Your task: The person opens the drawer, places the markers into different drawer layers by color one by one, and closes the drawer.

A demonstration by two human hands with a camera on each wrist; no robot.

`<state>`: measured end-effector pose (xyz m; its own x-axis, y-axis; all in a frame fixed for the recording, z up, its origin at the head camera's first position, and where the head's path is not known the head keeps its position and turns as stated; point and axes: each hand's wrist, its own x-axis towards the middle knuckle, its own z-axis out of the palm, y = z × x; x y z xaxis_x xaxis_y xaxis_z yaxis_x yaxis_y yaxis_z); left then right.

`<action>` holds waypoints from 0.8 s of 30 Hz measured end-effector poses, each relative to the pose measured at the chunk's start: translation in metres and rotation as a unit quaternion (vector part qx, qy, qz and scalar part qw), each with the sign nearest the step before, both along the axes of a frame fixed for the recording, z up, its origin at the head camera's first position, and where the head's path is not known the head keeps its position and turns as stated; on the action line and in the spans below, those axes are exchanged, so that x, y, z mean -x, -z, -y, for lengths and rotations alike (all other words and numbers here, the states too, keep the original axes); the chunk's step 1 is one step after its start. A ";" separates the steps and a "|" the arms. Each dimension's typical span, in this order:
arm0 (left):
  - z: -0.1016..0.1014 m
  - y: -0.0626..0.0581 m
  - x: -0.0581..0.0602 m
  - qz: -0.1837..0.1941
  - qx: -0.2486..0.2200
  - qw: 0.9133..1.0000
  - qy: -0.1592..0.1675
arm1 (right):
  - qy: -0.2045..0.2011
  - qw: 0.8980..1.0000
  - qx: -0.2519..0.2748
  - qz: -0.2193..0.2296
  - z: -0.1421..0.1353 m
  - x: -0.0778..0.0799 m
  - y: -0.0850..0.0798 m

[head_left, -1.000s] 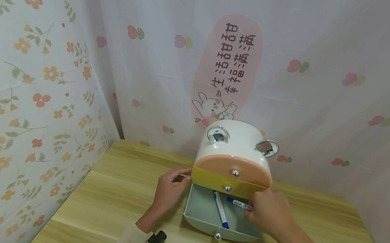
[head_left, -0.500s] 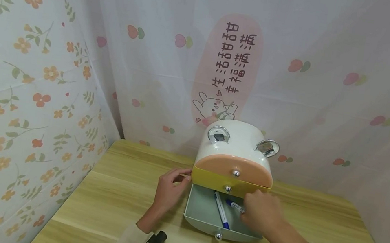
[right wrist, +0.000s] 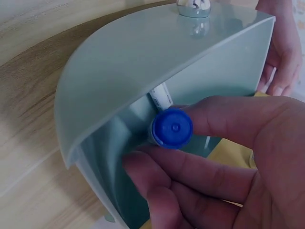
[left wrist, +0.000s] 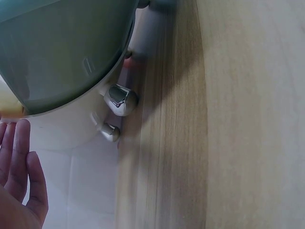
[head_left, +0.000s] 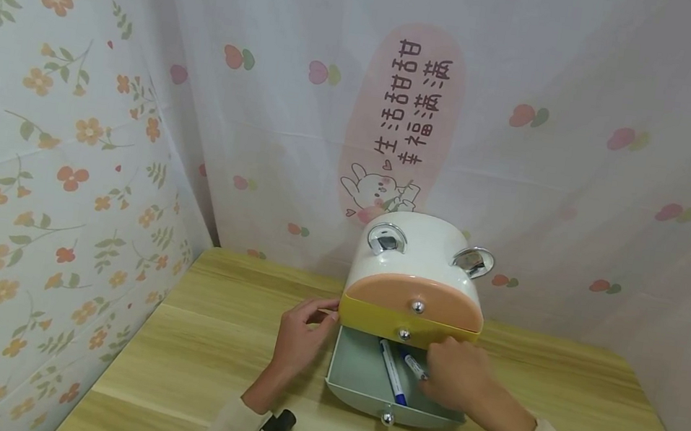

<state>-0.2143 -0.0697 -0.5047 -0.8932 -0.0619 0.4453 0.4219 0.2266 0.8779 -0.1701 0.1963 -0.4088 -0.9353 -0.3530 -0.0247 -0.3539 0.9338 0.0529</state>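
Note:
A small cabinet [head_left: 419,254] with a white top has its lowest, pale green drawer [head_left: 354,400] pulled out. One white marker [head_left: 392,373] with a blue end lies slantwise in that drawer. Over the drawer's right part, my right hand [head_left: 462,378] pinches a second marker [head_left: 414,364] between thumb and fingers; its blue end [right wrist: 172,128] faces the right wrist camera. Against the cabinet's left side, near the yellow drawer [head_left: 371,318], rest the fingertips of my left hand [head_left: 298,337], with its fingers fairly straight.
An orange drawer [head_left: 401,292] with a silver knob is closed above the yellow one. Two shiny, round, ear-like pieces stand on the cabinet's top. The wooden table [head_left: 198,342] extends to both sides, with a printed curtain [head_left: 278,126] behind.
My right hand has moved left and slightly inward over the green drawer, bringing the pinched marker closer to the lying one and tilting it more. The left hand stays in place.

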 end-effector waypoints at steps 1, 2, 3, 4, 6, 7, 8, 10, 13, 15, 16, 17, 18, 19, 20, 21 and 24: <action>0.000 0.000 0.000 0.002 0.000 1.000 -0.001 | -0.001 1.000 0.000 0.001 0.000 0.000 0.000; 0.000 0.000 0.000 0.002 0.001 1.000 -0.001 | -0.003 1.000 0.000 0.001 0.000 0.001 0.000; 0.000 0.000 0.000 0.002 0.001 1.000 -0.002 | -0.005 1.000 -0.001 0.001 0.000 0.002 0.000; 0.000 0.000 0.000 0.002 0.001 1.000 -0.002 | -0.006 1.000 -0.001 0.002 0.000 0.003 0.001; 0.000 0.000 0.000 -0.001 0.000 1.000 -0.003 | -0.010 1.000 0.003 0.002 0.001 0.004 0.001; 0.000 -0.001 0.000 -0.003 -0.001 1.000 -0.002 | -0.010 1.000 0.008 0.003 0.001 0.005 0.001; 0.000 -0.001 0.000 -0.005 -0.001 1.000 -0.003 | -0.011 1.000 0.011 0.001 0.001 0.006 0.001; 0.000 -0.001 0.000 -0.008 -0.002 1.000 -0.002 | -0.011 1.000 0.016 -0.001 0.000 0.007 0.000; 0.000 -0.001 0.001 -0.012 -0.004 1.000 -0.001 | -0.011 1.000 0.025 -0.002 0.000 0.008 -0.001; 0.000 -0.001 0.000 -0.010 -0.004 1.000 -0.001 | -0.011 1.000 0.029 0.000 -0.001 0.008 -0.001; 0.000 -0.001 0.000 -0.009 -0.003 1.000 -0.001 | -0.012 0.999 0.032 0.002 -0.001 0.008 -0.001; 0.000 -0.001 0.000 -0.007 -0.002 1.000 -0.002 | -0.012 0.999 0.035 0.004 -0.001 0.008 -0.001; 0.000 -0.001 0.000 -0.006 -0.001 1.000 -0.002 | -0.012 0.999 0.038 0.005 -0.001 0.008 -0.001; 0.000 -0.001 0.000 -0.003 0.000 1.000 -0.002 | -0.012 0.999 0.039 0.005 -0.001 0.008 -0.001; 0.000 -0.001 0.000 -0.001 0.001 1.000 -0.002 | -0.013 0.999 0.041 0.006 -0.002 0.008 -0.001; 0.000 -0.001 0.000 0.000 0.002 1.000 -0.002 | -0.014 0.999 0.041 0.006 -0.002 0.008 -0.001; 0.001 -0.002 0.000 0.000 0.004 1.000 0.000 | -0.013 0.999 0.041 0.003 -0.003 0.008 0.000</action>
